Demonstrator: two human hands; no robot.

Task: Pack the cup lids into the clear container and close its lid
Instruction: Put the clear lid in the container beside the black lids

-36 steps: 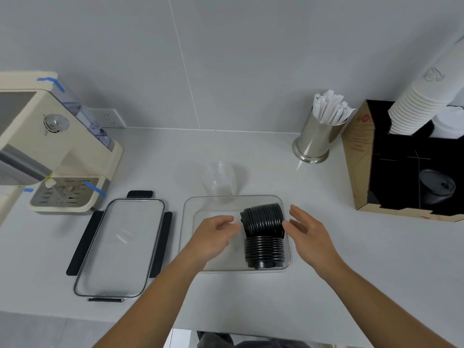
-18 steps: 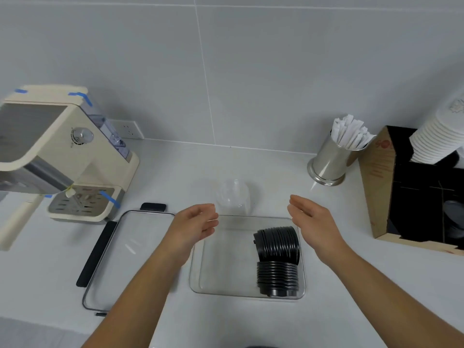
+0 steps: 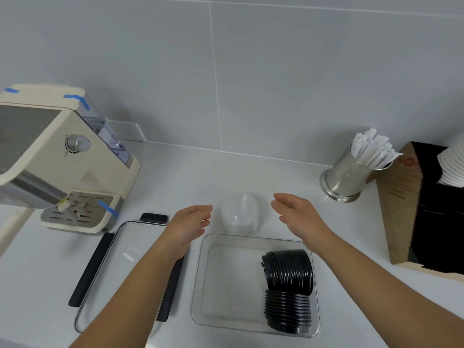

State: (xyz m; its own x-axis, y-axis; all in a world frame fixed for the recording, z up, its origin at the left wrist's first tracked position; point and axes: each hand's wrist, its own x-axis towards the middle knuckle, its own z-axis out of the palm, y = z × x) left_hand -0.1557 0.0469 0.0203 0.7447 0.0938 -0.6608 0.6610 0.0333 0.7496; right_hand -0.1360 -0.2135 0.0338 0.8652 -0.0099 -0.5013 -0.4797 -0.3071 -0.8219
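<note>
Writing: red print shows on the cardboard box [image 3: 401,197] at the right edge of the frame, too blurred to read; nothing else legible.
Black cup lids [image 3: 287,287]: 2 stacks of ribbed, round black plastic lids lying on their sides, one behind the other, along the right wall of the container in the lower middle of the frame.
Clear cup lids [image 3: 239,216]: a see-through domed stack on the tabletop, just behind the container's far rim, between the 2 hands.
Clear container [image 3: 200,285]: a shallow rectangular tray of clear glass or plastic with rounded corners; its left half is bare.
Container lid [image 3: 120,267]: a flat clear panel with black clip bars on its long sides and a black tab at the far end, lying on the tabletop left of the container, partly under the left forearm.
Left hand [image 3: 190,222]: open, fingers loosely curved, palm turned toward the clear lids, holding nothing.
Right hand [image 3: 298,214]: open, fingers stretched forward, palm facing left, holding nothing.
Tabletop [image 3: 175,177]: smooth, pale grey, matte.
Coffee machine [image 3: 62,162]: cream body, metal knob and drip grille, strips of blue tape, at left.
Metal cup [image 3: 346,177]: brushed steel cylinder filled with white paper-wrapped straws, upper right.
</note>
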